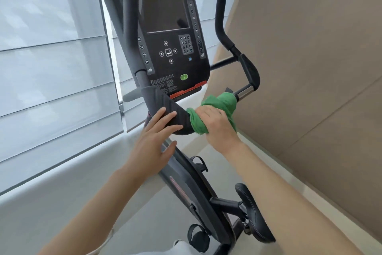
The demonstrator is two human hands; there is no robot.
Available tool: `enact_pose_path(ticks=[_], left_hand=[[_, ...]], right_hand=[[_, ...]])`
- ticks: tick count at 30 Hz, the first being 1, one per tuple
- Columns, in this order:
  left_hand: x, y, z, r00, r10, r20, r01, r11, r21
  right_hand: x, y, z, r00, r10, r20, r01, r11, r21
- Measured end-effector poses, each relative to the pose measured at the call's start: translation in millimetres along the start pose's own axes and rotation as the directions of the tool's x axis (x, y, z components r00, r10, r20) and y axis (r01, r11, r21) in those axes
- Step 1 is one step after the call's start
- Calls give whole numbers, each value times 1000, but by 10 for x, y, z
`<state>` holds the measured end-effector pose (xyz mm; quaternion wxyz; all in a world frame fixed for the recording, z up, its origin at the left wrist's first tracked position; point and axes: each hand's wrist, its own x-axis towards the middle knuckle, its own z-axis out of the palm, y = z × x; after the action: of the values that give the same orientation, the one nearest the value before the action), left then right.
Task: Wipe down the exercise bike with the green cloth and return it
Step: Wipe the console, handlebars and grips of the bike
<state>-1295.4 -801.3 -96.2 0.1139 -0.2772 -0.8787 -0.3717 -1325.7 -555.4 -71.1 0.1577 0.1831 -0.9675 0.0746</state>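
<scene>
R hand (217, 122) grips soft green cloth (224, 100).

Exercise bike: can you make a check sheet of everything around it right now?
Surface: pale floor, bare where visible.
Job's things: exercise bike, screen dark; green cloth wrapped around the handlebar.
Clutter: nothing seen.
Hands: left hand open, fingers resting on the handlebar; right hand gripping the green cloth against the bar.
Cables: nothing seen.
Surroundings: white blinds on the left, tan wall on the right, black seat below.
</scene>
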Motion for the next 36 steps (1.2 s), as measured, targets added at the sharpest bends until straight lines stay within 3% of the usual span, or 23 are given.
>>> enact_pose_path(ticks=[4,7,11,16,26,36], left_hand=[[-294,55,-65,999,12,34,-7,989,-147],[-476,132,-93,997,4,80,13,977,-212],[-567,304,-26,989,42,141,-2,963,-270],[-549,652,226,970,117,215,-47,951,-306],[-439,1659,1128,855,346,387,-185,900,-395],[-475,3092,2355,743,463,483,-231,855,-464]], right_hand=[[-307,-167,-237,988,128,-82,-121,989,85],[-656,-322,-378,967,246,-61,-236,963,132],[-1199,-455,-459,892,452,-20,-432,863,262],[-1855,-573,-657,820,571,-47,-537,794,285],[-3356,-304,-1111,544,825,-154,-779,565,273],[-5000,370,-1667,316,931,-183,-878,360,317]])
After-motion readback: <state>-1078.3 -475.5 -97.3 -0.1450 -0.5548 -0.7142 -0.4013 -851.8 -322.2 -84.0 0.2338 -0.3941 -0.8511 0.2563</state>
